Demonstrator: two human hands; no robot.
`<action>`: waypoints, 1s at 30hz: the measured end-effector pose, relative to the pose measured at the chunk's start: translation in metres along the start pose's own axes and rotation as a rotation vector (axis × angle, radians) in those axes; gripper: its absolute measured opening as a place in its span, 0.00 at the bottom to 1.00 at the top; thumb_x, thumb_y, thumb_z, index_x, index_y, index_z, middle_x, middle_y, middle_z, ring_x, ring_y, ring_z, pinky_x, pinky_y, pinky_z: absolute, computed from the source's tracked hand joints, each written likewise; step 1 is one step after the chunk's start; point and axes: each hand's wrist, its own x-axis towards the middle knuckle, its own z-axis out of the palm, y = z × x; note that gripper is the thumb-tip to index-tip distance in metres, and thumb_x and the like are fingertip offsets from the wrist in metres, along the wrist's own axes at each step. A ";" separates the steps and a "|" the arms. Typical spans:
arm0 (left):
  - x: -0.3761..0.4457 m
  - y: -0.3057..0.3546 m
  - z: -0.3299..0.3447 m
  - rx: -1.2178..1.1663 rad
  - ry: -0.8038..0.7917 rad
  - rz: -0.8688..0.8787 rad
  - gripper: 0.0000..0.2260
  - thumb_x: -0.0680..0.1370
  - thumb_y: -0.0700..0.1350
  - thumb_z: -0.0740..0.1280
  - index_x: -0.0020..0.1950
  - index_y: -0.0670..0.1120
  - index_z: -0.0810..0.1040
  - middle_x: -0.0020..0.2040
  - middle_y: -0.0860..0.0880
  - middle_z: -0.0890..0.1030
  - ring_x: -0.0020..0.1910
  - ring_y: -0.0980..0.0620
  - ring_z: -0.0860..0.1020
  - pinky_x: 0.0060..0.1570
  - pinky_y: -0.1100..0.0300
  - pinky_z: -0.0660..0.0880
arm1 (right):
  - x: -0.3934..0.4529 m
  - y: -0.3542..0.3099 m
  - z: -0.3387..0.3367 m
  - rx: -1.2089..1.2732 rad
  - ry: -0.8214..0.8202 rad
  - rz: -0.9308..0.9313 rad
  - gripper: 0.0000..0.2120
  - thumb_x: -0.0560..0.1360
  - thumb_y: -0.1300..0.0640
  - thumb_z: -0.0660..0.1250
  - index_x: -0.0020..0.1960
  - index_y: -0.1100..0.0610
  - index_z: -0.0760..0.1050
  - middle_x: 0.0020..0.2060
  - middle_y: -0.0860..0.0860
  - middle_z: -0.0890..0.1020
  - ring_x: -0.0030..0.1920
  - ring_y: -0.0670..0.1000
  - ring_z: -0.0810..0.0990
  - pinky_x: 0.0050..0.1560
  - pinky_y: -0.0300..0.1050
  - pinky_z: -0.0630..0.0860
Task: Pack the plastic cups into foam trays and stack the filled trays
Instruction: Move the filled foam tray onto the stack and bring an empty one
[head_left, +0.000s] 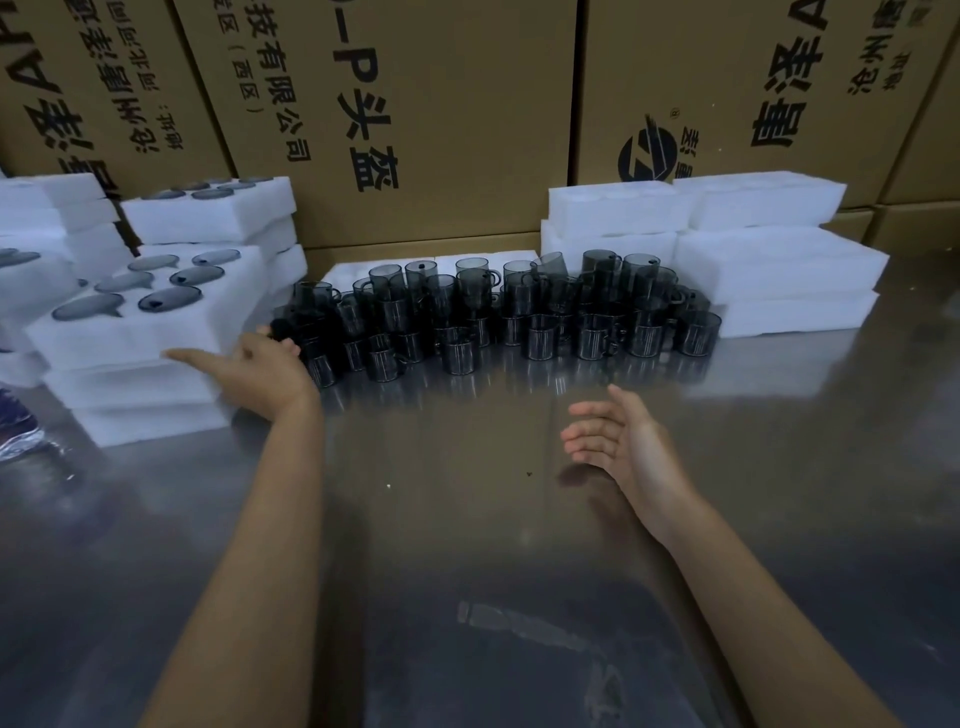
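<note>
Nearest us, the right hand (618, 441) hovers over the shiny metal table (467, 571), fingers straight and loose, gripping nothing. Further out, the left hand (254, 364) lies flat against the near right corner of the top filled tray (156, 322), thumb stretched along its edge, fingers extended rather than clamped. That foam tray carries dark cups sunk in its pockets and sits on a stack of trays (145, 405) at the left. Just beside the hand, a crowd of smoky plastic cups (498, 317) stands across mid-table. Right of them, empty foam trays (769, 270) are piled up. Behind everything, cardboard boxes (441, 104).
</note>
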 end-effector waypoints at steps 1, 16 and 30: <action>-0.004 0.000 0.002 0.023 -0.026 0.028 0.35 0.79 0.36 0.54 0.81 0.44 0.38 0.47 0.49 0.82 0.35 0.58 0.80 0.41 0.63 0.78 | -0.001 0.000 0.000 -0.005 0.002 -0.001 0.23 0.84 0.48 0.55 0.55 0.66 0.79 0.39 0.61 0.83 0.39 0.55 0.82 0.45 0.47 0.79; 0.032 0.018 0.016 0.210 -0.132 -0.117 0.36 0.80 0.39 0.57 0.80 0.41 0.36 0.70 0.47 0.70 0.64 0.48 0.74 0.65 0.58 0.69 | -0.004 -0.005 0.005 0.002 0.012 0.022 0.19 0.84 0.53 0.56 0.53 0.68 0.78 0.40 0.63 0.81 0.39 0.56 0.80 0.45 0.46 0.77; -0.205 -0.052 0.008 0.429 -0.894 0.080 0.20 0.74 0.29 0.60 0.62 0.46 0.77 0.49 0.48 0.78 0.47 0.52 0.76 0.62 0.48 0.72 | 0.005 0.006 0.001 -0.002 0.055 -0.021 0.14 0.83 0.59 0.59 0.51 0.67 0.79 0.36 0.59 0.82 0.36 0.54 0.82 0.40 0.42 0.80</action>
